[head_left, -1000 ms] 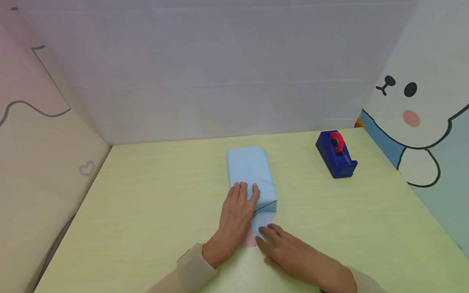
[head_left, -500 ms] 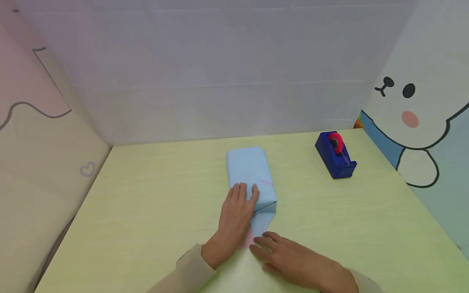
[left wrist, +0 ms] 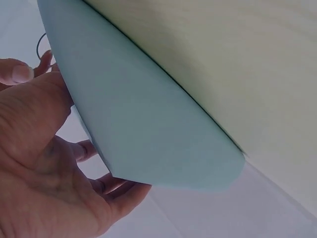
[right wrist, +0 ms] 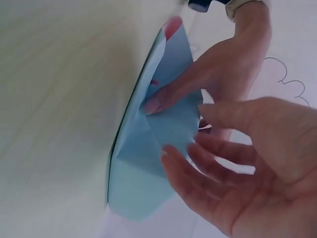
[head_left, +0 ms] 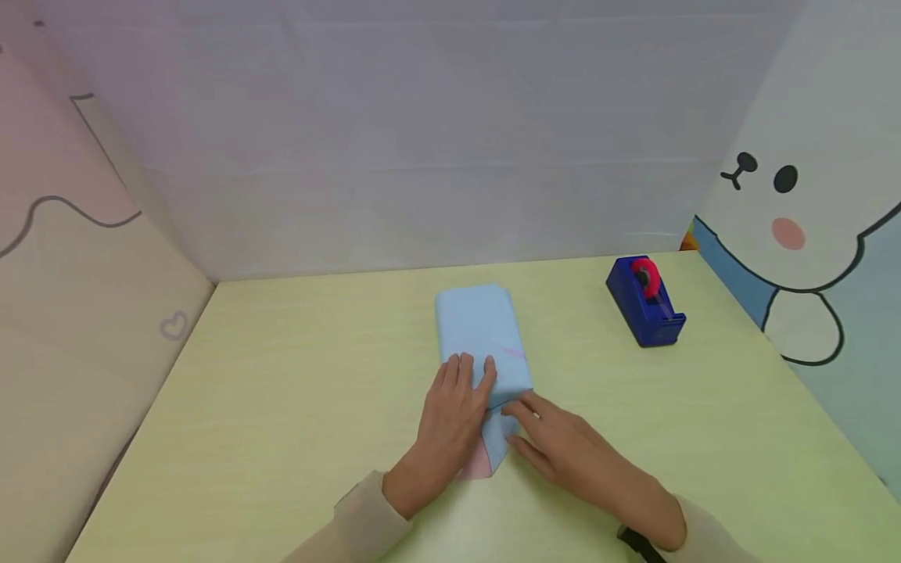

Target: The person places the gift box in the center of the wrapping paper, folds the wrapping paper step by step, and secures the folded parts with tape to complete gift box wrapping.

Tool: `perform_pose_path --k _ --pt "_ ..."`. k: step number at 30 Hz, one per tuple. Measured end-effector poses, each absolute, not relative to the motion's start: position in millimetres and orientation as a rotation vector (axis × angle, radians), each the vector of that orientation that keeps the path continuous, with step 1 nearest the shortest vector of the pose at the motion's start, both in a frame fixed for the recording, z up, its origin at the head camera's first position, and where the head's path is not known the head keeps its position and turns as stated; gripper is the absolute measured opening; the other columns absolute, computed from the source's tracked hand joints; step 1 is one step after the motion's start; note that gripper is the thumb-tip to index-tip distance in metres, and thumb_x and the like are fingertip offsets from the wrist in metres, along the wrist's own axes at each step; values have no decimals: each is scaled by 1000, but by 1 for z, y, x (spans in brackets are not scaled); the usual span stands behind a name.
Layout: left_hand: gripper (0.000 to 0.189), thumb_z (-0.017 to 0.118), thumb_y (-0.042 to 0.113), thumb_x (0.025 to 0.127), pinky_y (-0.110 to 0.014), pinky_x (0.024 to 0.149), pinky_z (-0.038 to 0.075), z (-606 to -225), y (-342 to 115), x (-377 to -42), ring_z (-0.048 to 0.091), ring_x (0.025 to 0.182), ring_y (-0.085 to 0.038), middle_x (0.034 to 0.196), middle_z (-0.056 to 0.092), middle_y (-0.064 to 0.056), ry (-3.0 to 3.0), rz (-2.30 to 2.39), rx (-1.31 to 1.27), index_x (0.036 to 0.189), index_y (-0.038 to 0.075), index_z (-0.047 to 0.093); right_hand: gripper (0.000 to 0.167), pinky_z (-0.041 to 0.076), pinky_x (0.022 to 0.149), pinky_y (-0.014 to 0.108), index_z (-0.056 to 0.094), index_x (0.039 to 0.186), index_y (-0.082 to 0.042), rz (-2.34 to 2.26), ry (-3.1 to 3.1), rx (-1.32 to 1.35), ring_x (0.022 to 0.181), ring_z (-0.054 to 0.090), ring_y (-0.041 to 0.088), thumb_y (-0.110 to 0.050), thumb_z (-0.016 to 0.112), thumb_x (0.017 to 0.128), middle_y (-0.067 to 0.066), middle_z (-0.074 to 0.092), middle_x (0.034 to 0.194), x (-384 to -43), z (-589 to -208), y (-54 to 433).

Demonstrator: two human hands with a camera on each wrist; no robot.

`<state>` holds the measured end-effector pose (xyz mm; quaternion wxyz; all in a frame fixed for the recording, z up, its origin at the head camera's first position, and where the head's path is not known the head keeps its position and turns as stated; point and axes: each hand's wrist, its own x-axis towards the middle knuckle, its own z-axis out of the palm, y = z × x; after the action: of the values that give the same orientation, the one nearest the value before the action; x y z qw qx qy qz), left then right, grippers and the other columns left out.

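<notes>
A flat package wrapped in light blue paper point(head_left: 475, 320) lies on the table, its near end bearing a loose folded flap point(head_left: 497, 442). My left hand point(head_left: 450, 410) rests on the package's top with fingers extended. In the right wrist view, the left thumb point(right wrist: 166, 96) presses on the folded paper at the end. My right hand point(head_left: 563, 446) is at the near right corner, its fingertips along the flap's edge. The right wrist view shows its fingers loosely bent and spread, gripping nothing visible. A pink inner side of the paper point(head_left: 479, 463) shows under the flap.
A blue tape dispenser point(head_left: 644, 303) with a red-cored roll stands at the back right of the pale yellow table point(head_left: 317, 375). A white sheet point(head_left: 422, 141) hangs behind it. Printed panels point(head_left: 831, 258) flank both sides.
My right hand first slid down toward the flap's tip, then moved up to the package's near right corner. My left hand has stayed on top of the package.
</notes>
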<state>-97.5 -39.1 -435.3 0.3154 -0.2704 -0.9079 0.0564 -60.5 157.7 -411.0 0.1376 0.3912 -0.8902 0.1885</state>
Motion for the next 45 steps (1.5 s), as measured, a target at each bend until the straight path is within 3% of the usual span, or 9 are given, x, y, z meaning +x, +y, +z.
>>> perform_pose_path --k 4,10,19,26,29,34,40,45 --pt "73 93 42 73 -36 96 51 -433 -44 -98 59 105 -32 112 62 -19 -2413 150 -755 131 8 66 52 51 58 22 59 130 -3 594 -2554 974 81 63 15 -9 84 85 12 57 122 -71 -414 160" --pt "65 89 34 81 -34 99 52 -431 -55 -99 62 111 -32 119 65 -20 -2410 57 -828 128 -3 64 72 56 64 29 53 142 1 539 -2560 940 94 70 25 -5 89 79 21 51 142 -82 -420 166" --pt "65 92 27 78 -31 94 54 -434 -61 -102 60 110 -32 121 63 -21 -2389 -26 -883 130 -1 65 80 58 72 34 48 145 3 501 -2625 948 99 69 25 -5 90 78 21 45 152 -87 -422 159" --pt "67 93 23 77 -31 91 55 -433 -62 -98 58 111 -33 124 60 -22 -2456 -56 -853 134 2 64 83 59 65 34 51 145 0 450 -2670 882 97 69 29 0 92 72 22 44 151 -89 -428 152" --pt "69 94 22 75 -28 76 55 -432 -63 -91 56 99 -31 113 57 -21 -2512 -59 -740 135 6 64 84 59 67 35 52 145 -1 468 -2675 869 98 70 30 2 92 71 21 44 151 -90 -430 151" --pt "73 93 20 76 -26 47 42 -430 -61 -77 51 67 -23 83 52 -15 -2623 -150 -561 138 4 57 84 59 67 36 52 145 -2 487 -2665 875 95 70 30 4 91 71 21 45 150 -90 -432 151" --pt "62 87 9 81 -27 42 43 -430 -57 -68 54 53 -21 70 52 -10 -2728 -329 -526 123 -5 43 78 59 69 37 52 143 0 492 -2637 888 88 70 30 8 87 74 23 46 147 -92 -432 152" --pt "49 85 7 82 -28 40 41 -431 -57 -65 51 47 -20 66 48 -9 -2715 -355 -546 107 -4 45 77 60 72 38 52 142 0 508 -2643 884 92 70 32 9 87 74 23 46 146 -93 -432 151"
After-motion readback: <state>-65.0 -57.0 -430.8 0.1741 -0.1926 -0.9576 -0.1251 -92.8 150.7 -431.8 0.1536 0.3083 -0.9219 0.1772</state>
